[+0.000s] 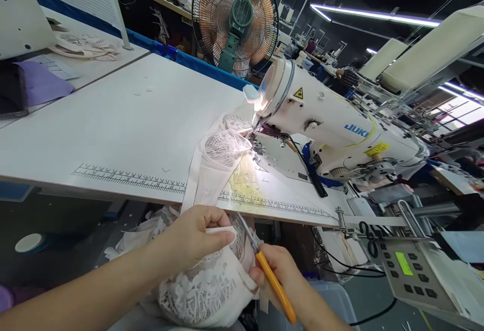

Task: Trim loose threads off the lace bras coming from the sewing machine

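My left hand (pixel 196 237) is closed on a white lace bra cup (pixel 206 283) held below the table's front edge. My right hand (pixel 282 273) grips orange-handled thread snips (pixel 270 275), their metal tips touching the lace by my left fingers. More white lace pieces (pixel 221 157) trail up over the table edge to the needle area of a white Juki sewing machine (pixel 336 129), lit by its lamp.
A white sewing table (pixel 113 124) has a printed ruler along its front edge. A standing fan (pixel 234 18) is behind it. A control panel (pixel 406 270) and scissors (pixel 368 235) sit at right. Fabric piles and another machine are at far left.
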`<state>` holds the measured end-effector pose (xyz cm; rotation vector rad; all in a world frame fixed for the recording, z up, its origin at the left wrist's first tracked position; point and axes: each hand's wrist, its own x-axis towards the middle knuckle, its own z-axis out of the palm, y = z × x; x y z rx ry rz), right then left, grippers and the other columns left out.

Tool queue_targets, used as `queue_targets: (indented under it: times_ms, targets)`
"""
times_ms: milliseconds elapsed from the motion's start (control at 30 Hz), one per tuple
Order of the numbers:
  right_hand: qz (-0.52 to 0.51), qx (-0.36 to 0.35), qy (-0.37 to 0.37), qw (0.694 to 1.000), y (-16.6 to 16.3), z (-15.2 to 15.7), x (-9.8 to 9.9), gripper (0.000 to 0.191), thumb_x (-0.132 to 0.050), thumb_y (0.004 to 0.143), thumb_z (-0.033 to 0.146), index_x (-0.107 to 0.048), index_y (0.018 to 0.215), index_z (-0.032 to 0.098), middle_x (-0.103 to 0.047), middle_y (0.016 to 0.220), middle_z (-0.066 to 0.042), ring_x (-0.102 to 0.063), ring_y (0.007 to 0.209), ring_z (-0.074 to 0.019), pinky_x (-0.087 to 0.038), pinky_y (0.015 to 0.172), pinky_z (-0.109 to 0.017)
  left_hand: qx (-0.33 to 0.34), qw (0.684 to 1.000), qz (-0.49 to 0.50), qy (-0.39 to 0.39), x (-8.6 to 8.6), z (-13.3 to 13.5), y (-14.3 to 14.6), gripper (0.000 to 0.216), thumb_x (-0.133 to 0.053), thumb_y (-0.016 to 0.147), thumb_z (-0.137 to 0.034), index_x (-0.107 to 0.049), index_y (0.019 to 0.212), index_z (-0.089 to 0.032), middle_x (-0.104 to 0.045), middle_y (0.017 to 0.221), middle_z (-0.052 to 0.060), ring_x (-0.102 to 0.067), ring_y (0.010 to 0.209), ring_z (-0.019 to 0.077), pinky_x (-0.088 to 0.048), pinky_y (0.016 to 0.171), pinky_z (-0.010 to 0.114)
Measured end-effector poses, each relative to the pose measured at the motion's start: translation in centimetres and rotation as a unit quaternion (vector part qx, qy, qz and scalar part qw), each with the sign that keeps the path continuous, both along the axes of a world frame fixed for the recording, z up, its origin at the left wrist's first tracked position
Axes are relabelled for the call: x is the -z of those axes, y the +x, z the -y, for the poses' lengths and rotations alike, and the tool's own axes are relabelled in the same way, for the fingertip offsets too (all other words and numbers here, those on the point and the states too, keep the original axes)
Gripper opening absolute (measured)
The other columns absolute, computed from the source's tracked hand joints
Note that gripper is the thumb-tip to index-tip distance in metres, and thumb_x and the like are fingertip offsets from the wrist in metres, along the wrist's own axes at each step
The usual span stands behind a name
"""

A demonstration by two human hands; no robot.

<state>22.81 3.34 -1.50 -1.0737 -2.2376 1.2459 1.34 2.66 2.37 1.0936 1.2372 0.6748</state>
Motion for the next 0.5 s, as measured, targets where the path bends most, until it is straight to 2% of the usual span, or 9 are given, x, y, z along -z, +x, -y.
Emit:
queue_targets:
  times_ms: [67,133,233,300,400,500]
  targets:
    - [-0.029,0.036,0.023,0.999,-0.1,-0.1,-0.6,0.043,-0.045,0.078,0.058,-0.035,0.061,0.020,-0.032,0.056,0.004,-0.028,0.049,-0.0094,-0.023,0.044,-0.023,-0.007,1.000,0.020,0.006,-0.1,0.0,0.0,0.024,-0.056,0.069,-0.038,-0.044,0.060,-0.018,-0.031,0.047,-0.009,-0.025,0.043,0.0068,-0.020,0.043,0.021]
    - [-0.054,0.056,0.032,0.996,-0.3,0.0,-1.2,0.038,-0.052,0.075,0.056,-0.043,0.068,0.019,-0.042,0.061,0.003,-0.035,0.051,-0.0103,-0.028,0.046,-0.023,-0.019,0.998,0.057,0.031,-0.1,0.1,-0.1,0.024,-0.057,0.070,-0.037,-0.045,0.061,-0.018,-0.033,0.049,-0.009,-0.027,0.045,0.0070,-0.022,0.044,0.020]
    - [-0.049,0.033,0.048,0.997,-0.7,0.7,-2.0,0.030,-0.061,0.071,0.046,-0.053,0.083,0.019,-0.055,0.074,-0.002,-0.048,0.059,-0.0142,-0.038,0.054,-0.025,-0.040,0.993,0.097,0.061,0.1,0.4,-0.3,0.020,-0.059,0.071,-0.033,-0.049,0.064,-0.017,-0.051,0.065,-0.003,-0.035,0.052,0.0074,-0.028,0.050,0.021]
    - [-0.020,0.024,0.066,0.997,-1.2,1.3,-2.1,0.028,-0.065,0.068,0.037,-0.055,0.087,0.020,-0.059,0.078,-0.003,-0.054,0.066,-0.0166,-0.042,0.059,-0.026,-0.041,0.991,0.120,0.044,0.2,0.7,-0.5,0.020,-0.059,0.072,-0.032,-0.048,0.067,-0.016,-0.060,0.076,0.001,-0.034,0.049,0.0058,-0.026,0.048,0.020]
    - [0.003,0.023,0.106,0.994,-2.1,2.1,-1.7,0.022,-0.062,0.065,0.025,-0.054,0.084,0.019,-0.061,0.078,-0.004,-0.057,0.068,-0.0187,-0.042,0.060,-0.027,-0.044,0.987,0.155,0.013,0.3,1.1,-0.7,0.023,-0.058,0.072,-0.033,-0.043,0.067,-0.018,-0.064,0.072,0.002,-0.027,0.041,0.0033,-0.019,0.042,0.019]
    - [0.021,0.019,0.157,0.987,-2.6,2.6,-1.3,0.014,-0.051,0.060,0.014,-0.051,0.073,0.019,-0.058,0.069,-0.004,-0.053,0.061,-0.0185,-0.038,0.053,-0.027,-0.053,0.988,0.147,0.019,0.5,1.6,-1.2,0.023,-0.058,0.073,-0.034,-0.043,0.066,-0.018,-0.063,0.072,0.001,-0.035,0.042,0.0039,-0.025,0.041,0.019]
